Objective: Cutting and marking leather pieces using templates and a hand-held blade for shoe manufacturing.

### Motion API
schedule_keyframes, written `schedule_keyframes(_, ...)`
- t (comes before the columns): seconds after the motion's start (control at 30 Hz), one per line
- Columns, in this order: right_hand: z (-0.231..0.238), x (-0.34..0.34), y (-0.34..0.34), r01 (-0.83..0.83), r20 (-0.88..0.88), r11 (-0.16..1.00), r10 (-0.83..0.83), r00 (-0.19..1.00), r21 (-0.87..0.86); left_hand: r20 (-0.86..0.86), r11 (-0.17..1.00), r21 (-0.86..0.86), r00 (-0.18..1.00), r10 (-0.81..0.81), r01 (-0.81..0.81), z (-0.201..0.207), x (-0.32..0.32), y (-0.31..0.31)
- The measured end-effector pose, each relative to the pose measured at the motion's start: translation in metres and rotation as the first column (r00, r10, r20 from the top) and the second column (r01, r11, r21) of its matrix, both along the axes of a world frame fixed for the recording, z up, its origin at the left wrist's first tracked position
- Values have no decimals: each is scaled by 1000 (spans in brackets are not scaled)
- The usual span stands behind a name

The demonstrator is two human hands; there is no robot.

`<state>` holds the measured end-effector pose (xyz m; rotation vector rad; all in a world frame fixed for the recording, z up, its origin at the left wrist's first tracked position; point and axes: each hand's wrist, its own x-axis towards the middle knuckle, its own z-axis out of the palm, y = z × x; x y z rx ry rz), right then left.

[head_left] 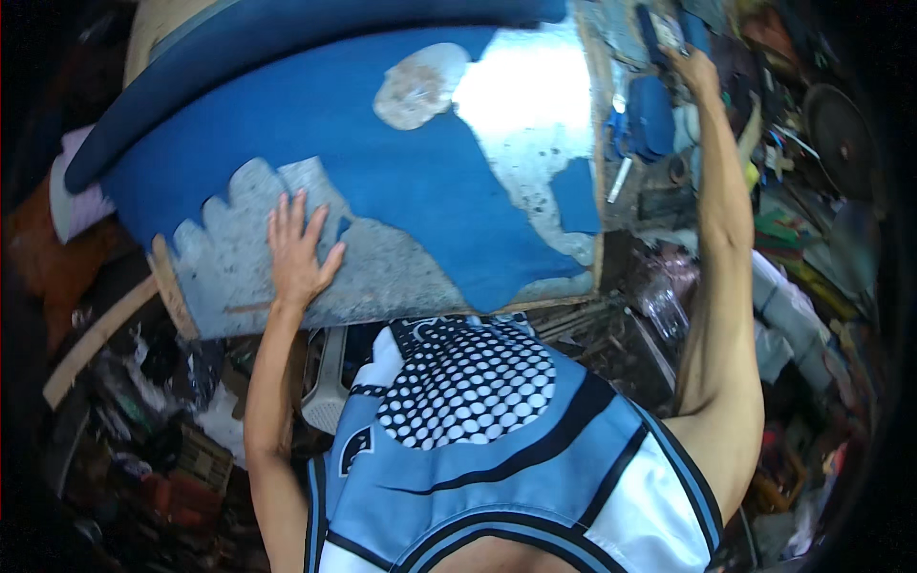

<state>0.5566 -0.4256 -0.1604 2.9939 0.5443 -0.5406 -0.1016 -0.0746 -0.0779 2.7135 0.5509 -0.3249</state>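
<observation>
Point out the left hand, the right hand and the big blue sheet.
Left hand [300, 263], head view: back of the hand.
Right hand [697, 73], head view: back of the hand.
Big blue sheet [392, 174], head view: its broad middle.

left arm: bare, enters from lower edge, slightly bent at elbow, forearm running up and forward. left wrist close to in line with the forearm. left grip: palm down, back of hand up, fingers extended and spread, thumb out toward the right. right arm: bare, reaching far forward, nearly straight. right grip: at the far end, fingers bent; finger detail too small to tell.
</observation>
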Motion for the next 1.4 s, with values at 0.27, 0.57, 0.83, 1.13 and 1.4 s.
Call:
schedule_keyframes(0.27,-6,1,9,-50,50,999,50,998,10,2,996,62,998,66,-66,-4,-6,2)
schedule_keyframes(0.57,-7,-6,23,72,134,996,-65,989,-49,140,990,-93,983,119,-107,-3,-11,5)
schedule_keyframes(0.83,-1,-19,35,123,240,990,-102,965,-74,158,996,-67,985,69,-59,-9,7,9)
schedule_keyframes(1.13,29,-62,68,304,-18,810,-342,940,502,277,966,-128,927,253,-225,-8,-16,12)
schedule_keyframes(1.4,123,-354,-11,762,-808,440,-124,576,475,-186,-206,-948,-101,977,-245,-1,33,243)
